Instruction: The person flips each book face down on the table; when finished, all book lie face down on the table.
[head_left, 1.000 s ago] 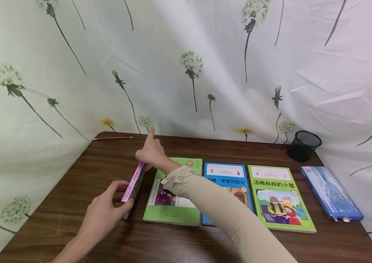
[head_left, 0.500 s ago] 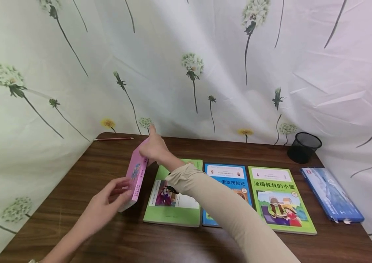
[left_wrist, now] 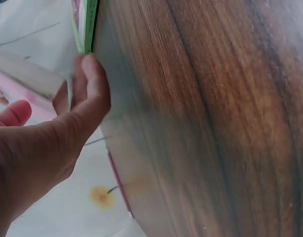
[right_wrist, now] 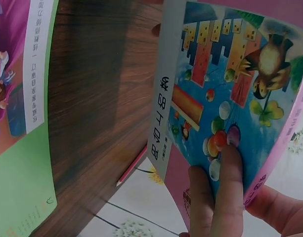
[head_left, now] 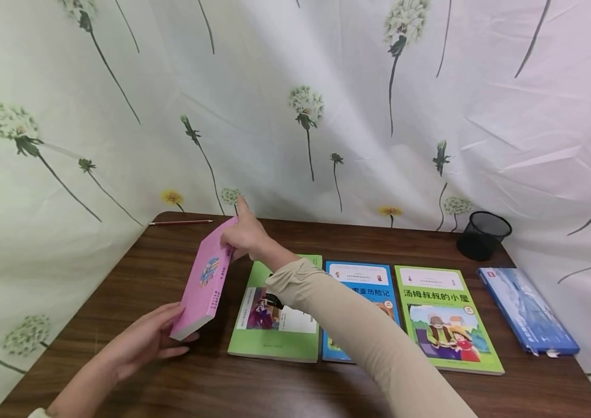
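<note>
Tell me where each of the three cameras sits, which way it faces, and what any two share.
Head: above, facing forward and down at the wooden table; shows left hand, right hand and its sleeve.
Left wrist: beside the left hand, looking along the tabletop; shows its fingers.
Right wrist: behind the right hand, facing the pink book; shows fingers gripping it.
Shared: head and right wrist both show the pink book, green book and red pencil.

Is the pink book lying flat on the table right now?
No, the pink book is tilted up off the table, gripped at its far end by the right hand and propped at its near end by the left hand.
</note>
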The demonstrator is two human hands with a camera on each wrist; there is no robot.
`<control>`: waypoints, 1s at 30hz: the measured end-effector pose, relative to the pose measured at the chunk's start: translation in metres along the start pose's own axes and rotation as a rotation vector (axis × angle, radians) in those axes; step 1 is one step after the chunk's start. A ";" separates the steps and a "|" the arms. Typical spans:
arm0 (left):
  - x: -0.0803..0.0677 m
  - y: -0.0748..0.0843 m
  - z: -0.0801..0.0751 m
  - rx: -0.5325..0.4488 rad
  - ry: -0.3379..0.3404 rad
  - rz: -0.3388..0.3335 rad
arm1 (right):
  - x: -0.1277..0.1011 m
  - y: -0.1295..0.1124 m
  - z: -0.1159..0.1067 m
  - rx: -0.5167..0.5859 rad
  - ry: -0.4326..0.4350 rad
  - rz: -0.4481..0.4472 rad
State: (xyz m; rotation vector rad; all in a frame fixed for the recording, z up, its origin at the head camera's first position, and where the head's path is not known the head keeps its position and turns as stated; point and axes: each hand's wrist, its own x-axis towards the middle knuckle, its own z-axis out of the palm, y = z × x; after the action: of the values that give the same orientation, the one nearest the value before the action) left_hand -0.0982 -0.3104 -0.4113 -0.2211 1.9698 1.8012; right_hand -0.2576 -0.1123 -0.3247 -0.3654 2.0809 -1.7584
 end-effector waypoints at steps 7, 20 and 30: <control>-0.002 0.002 -0.004 0.038 0.105 -0.033 | 0.003 0.005 0.002 -0.077 0.002 -0.028; -0.008 0.010 -0.005 0.133 0.270 -0.036 | 0.010 0.022 -0.003 -0.204 -0.007 -0.119; -0.017 0.016 -0.011 0.156 0.296 -0.057 | 0.015 0.034 0.001 -0.187 -0.062 -0.012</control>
State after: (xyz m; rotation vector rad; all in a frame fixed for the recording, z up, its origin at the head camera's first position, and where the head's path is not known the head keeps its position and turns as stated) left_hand -0.0924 -0.3222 -0.3894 -0.5134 2.2692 1.6456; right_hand -0.2685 -0.1133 -0.3597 -0.4797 2.2088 -1.5419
